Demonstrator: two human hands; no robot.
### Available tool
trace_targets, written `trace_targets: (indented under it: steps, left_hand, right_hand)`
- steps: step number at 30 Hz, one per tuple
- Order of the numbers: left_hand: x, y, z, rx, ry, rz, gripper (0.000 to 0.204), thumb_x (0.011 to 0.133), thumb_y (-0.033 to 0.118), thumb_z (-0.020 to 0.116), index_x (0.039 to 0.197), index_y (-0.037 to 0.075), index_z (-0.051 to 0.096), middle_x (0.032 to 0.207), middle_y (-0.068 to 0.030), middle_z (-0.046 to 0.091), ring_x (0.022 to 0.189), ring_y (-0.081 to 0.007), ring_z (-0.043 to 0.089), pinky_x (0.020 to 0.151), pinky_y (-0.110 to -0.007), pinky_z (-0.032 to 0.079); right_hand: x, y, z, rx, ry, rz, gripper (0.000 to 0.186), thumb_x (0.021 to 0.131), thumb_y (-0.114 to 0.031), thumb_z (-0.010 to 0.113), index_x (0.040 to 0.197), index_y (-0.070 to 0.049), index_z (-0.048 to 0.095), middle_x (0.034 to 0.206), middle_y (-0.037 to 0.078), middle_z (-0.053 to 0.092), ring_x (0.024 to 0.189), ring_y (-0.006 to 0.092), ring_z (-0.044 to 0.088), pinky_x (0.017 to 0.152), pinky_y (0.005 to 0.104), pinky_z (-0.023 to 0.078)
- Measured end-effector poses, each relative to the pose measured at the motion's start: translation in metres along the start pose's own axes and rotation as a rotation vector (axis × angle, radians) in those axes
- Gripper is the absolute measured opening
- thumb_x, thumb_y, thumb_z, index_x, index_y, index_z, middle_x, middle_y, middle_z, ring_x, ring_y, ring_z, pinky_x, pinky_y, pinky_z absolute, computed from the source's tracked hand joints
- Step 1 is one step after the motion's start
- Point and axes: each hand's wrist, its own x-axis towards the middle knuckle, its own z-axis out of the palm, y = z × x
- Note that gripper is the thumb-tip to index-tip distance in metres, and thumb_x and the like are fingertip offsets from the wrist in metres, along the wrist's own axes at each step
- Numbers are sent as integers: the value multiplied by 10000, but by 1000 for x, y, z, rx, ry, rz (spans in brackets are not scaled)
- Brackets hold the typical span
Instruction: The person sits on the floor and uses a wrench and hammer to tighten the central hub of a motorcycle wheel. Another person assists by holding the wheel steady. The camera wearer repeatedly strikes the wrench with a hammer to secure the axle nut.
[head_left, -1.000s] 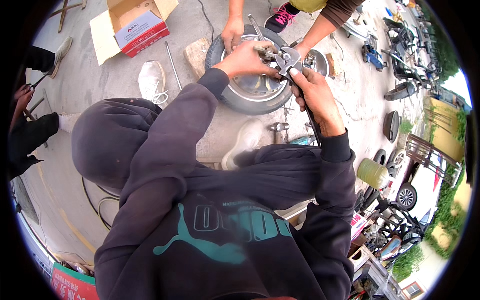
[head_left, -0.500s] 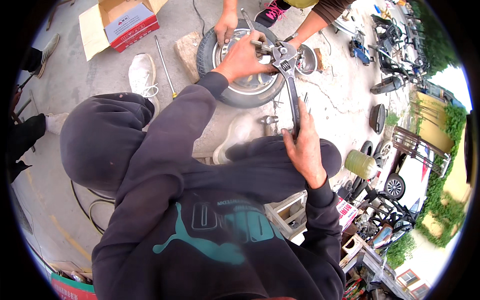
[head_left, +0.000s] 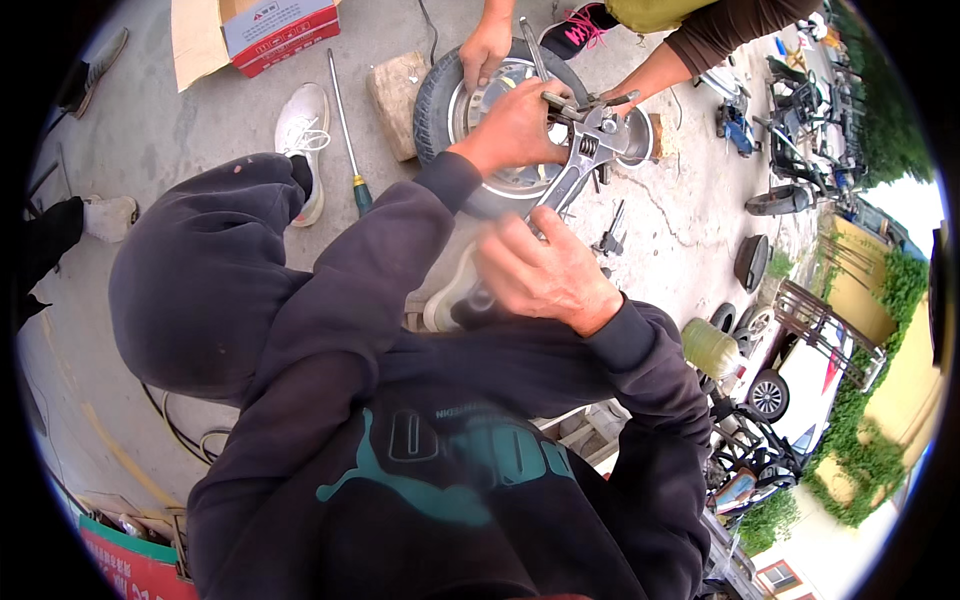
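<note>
A wheel with a black tyre and a silver rim lies on the ground ahead of me. My left hand is closed around a metal puller with jutting arms, above the wheel's hub. On the puller sits the head of a large adjustable wrench, its handle slanting down to the left. The slightly blurred fingers of my right hand curl at the handle's lower end. Across the wheel, another person's hand rests on the rim by an upright metal bar; their other arm reaches in from the right.
A long screwdriver lies left of the wheel, beside a stone block. Farther left stands an opened carton. A caliper-like tool lies right of the wrench. Motorbike parts and a yellowish plastic jug are at the right.
My right hand has moved left, and the wrench handle has swung left with it. My left hand stays on the puller. The whole view has shifted slightly.
</note>
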Motion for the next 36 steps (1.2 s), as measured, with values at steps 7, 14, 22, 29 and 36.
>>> trace_targets:
  steps: [7, 14, 22, 29, 36]
  left_hand:
    - [-25, -115, 66, -138, 404, 133, 325, 819, 147, 736, 1102, 34, 625, 996, -117, 626, 925, -297, 650, 829, -380, 527]
    - [4, 6, -13, -122, -71, -13, 622, 560, 413, 950, 988, 65, 664, 887, -115, 665, 877, -320, 626, 801, -402, 518]
    - [4, 0, -17, -46, -122, -49, 742, 591, 501, 931, 1097, 35, 652, 903, -181, 615, 962, -359, 619, 868, -444, 511]
    - [8, 7, -17, -9, -176, -60, 683, 597, 423, 939, 1075, 34, 643, 986, -124, 643, 926, -272, 660, 824, -368, 538]
    - [4, 13, -15, -7, -176, -77, 696, 596, 456, 937, 1064, 31, 647, 936, -114, 648, 920, -266, 648, 823, -370, 522]
  right_hand:
    - [123, 41, 14, 446, 4, 220, 257, 637, -155, 736, 799, -88, 548, 674, 86, 614, 584, 290, 665, 495, 431, 495]
    - [155, 167, 9, 193, 267, 834, 252, 876, -208, 747, 781, 4, 649, 591, 49, 590, 559, 142, 615, 545, 360, 470]
    - [94, 248, 12, 754, 691, 1188, 221, 882, -211, 774, 857, -1, 710, 816, 53, 713, 682, 113, 645, 618, 273, 499]
    - [60, 259, -16, 1897, 496, 885, 240, 1020, -371, 627, 929, -156, 574, 615, -74, 436, 488, 56, 410, 473, 239, 363]
    - [61, 278, 14, 1675, 607, 1227, 242, 1022, -367, 623, 898, -185, 523, 640, -75, 425, 491, 59, 374, 463, 248, 325]
